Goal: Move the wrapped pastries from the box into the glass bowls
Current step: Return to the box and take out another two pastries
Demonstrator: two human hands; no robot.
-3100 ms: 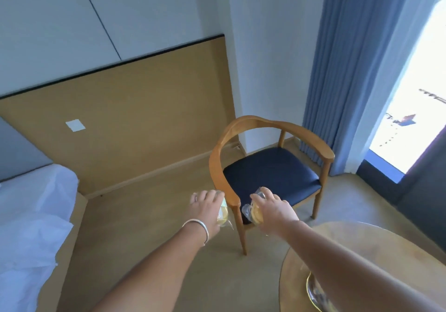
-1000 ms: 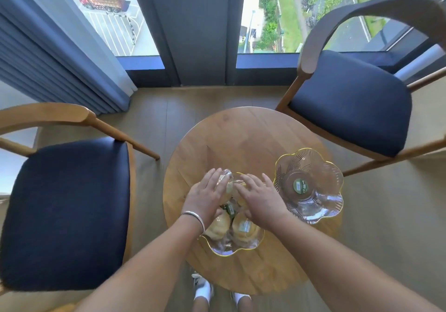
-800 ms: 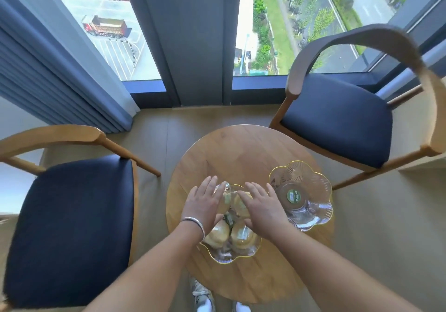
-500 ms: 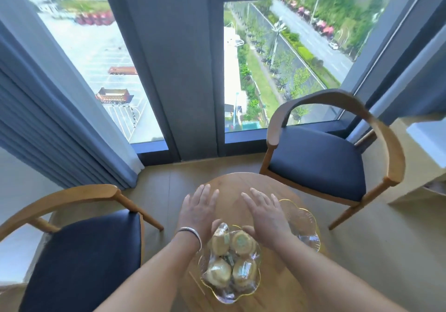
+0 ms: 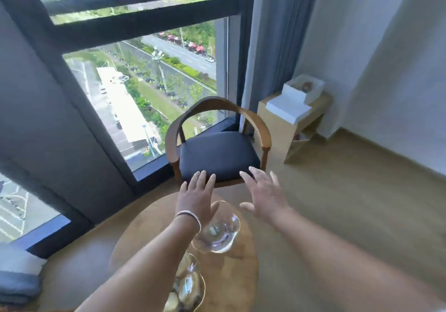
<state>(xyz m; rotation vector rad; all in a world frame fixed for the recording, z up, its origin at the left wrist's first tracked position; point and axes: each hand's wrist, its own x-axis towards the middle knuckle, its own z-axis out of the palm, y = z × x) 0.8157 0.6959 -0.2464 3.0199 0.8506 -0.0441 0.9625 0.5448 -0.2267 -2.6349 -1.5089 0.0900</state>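
Window-side corner, round wooden desk (image 5: 231,275) low in view: near bowl (image 5: 190,287) at its front edge holds wrapped pastries (image 5: 184,267), far bowl (image 5: 217,232) just beyond it shows only a sticker inside. Left hand (image 5: 196,197), bangle on wrist, and right hand (image 5: 264,194) both raised above the desk, fingers spread, holding nothing. Chair (image 5: 217,152) stands behind the desk; white box (image 5: 303,89), lid off, sits on a side cabinet (image 5: 277,128) well apart at right, something brown inside.
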